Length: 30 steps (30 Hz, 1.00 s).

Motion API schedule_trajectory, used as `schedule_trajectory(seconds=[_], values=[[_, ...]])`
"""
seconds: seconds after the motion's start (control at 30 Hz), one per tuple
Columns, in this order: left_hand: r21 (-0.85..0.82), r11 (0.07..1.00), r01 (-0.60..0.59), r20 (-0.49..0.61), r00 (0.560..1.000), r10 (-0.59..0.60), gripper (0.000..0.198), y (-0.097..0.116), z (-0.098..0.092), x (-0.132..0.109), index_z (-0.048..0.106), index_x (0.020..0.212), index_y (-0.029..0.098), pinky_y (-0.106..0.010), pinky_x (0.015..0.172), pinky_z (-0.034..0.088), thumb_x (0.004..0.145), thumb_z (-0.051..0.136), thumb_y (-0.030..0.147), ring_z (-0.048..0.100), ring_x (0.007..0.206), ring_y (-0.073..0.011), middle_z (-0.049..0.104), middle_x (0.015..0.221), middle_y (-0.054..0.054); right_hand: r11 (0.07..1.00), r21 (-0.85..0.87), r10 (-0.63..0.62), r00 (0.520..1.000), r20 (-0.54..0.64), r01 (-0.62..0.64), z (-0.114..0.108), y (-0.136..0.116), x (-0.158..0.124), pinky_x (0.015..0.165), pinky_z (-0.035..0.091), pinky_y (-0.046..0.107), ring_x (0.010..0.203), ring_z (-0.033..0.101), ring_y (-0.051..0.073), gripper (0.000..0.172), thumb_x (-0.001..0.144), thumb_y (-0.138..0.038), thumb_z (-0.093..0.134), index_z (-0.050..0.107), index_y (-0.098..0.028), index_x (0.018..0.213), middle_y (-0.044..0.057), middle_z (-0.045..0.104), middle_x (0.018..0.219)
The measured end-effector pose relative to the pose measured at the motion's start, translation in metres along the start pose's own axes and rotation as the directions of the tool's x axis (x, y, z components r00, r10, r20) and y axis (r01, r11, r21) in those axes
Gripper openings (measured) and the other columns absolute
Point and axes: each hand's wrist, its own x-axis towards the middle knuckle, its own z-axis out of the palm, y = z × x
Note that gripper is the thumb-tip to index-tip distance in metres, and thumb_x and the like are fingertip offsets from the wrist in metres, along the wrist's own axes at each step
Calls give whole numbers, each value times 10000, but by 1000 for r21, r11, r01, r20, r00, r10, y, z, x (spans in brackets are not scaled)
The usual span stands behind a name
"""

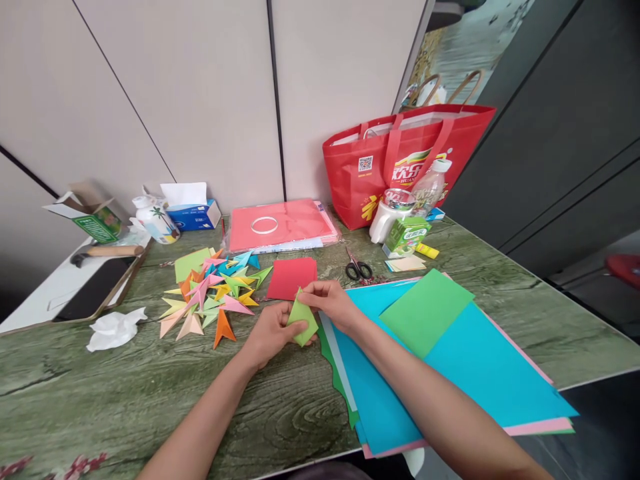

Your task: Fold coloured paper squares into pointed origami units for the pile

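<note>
My left hand (273, 331) and my right hand (327, 300) both pinch a small folded light-green paper piece (303, 321) just above the green wood-grain table (125, 387). The left fingers grip its lower edge, the right fingers hold its upper tip. A red paper square (292, 276) lies just behind the hands. To the left sits a pile of several folded pointed paper pieces (213, 297) in pink, yellow, orange, green and blue.
Large blue, green and pink sheets (450, 360) lie stacked at the right. Scissors (358, 268), a red tote bag (400, 160), a bottle, cartons, a pink folder with a tape ring (280, 225), a tissue box (193, 212), a crumpled tissue (115, 329) and a tray stand around.
</note>
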Motion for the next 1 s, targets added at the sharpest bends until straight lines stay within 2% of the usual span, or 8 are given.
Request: schedule_trajectory(seconds=[0.2,0.43,0.67,0.83,0.93,1.0], values=[[-12,999,30,27,999,-29,278,4,1,-2,532,825,120,-343,619,510,646,676,277,653,623,-215,674,676,-68,998,56,16,1000,3,-16,0,1,1,525,411,234,523,507,98,267,568,-398,695,643,-150,650,-9,592,591],[29,998,62,27,998,-62,279,3,2,-2,508,795,119,-334,589,509,653,670,295,656,611,-223,684,661,-98,995,100,23,998,-58,-17,0,4,4,534,408,248,515,501,99,270,523,-387,724,616,-157,616,-14,579,581],[46,997,61,31,998,-62,290,0,3,-3,507,835,114,-329,585,507,671,653,303,659,628,-231,688,679,-111,1000,26,3,998,-68,-1,2,2,3,453,317,211,438,399,66,338,564,-444,680,520,-149,523,-40,484,465],[-5,998,67,-36,997,-67,305,-1,4,-2,518,830,113,-350,600,517,641,677,292,656,624,-229,678,673,-88,1000,26,5,1000,-25,-4,1,4,4,468,337,209,471,425,72,317,609,-454,643,555,-151,637,-33,514,552],[-34,998,60,-76,995,-62,294,-2,5,-1,523,819,114,-366,614,522,633,682,275,655,618,-223,674,689,-83,997,-77,-3,1000,15,4,0,8,6,468,338,214,481,424,83,326,670,-478,572,526,-159,622,-29,495,556],[-46,997,55,-87,994,-58,271,-2,6,-1,520,786,118,-375,613,523,629,683,267,652,596,-219,669,674,-73,971,-230,-82,996,-40,70,2,11,6,457,316,213,470,395,83,340,710,-468,528,475,-164,567,-35,454,516]])
